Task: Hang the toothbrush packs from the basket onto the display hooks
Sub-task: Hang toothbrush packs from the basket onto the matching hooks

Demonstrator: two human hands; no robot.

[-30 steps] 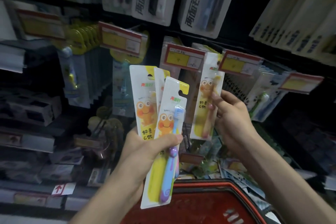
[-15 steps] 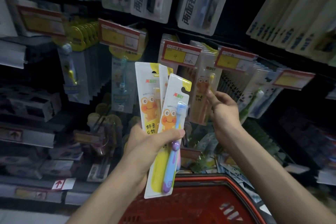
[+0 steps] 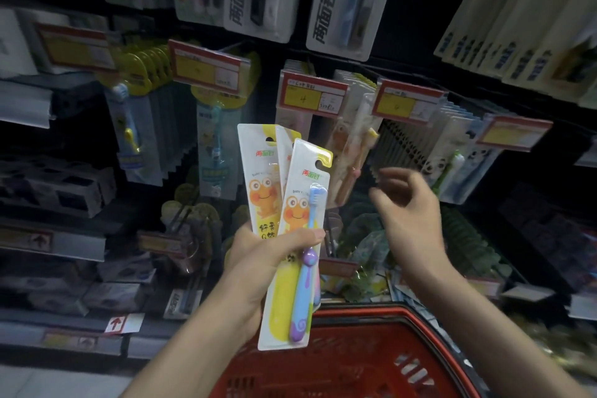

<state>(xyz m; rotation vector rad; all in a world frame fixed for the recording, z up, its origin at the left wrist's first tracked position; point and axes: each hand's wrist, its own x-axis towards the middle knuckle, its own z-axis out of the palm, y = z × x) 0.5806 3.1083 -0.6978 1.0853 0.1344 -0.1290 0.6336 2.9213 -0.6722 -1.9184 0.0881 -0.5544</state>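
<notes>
Above the red slotted basket (image 3: 355, 362), left hand (image 3: 268, 263) clasps glossy flat toothbrush packs (image 3: 298, 203); right hand (image 3: 410, 213) shows a slack, empty grip.

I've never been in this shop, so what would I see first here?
Bright yellow-and-white frog toothbrush packs stand fanned in the middle, gripped by the left hand; the front one shows a blue-and-purple toothbrush. The right hand hovers empty just to their right, below the red-and-yellow price tags, and a red basket sits at the bottom edge.
</notes>
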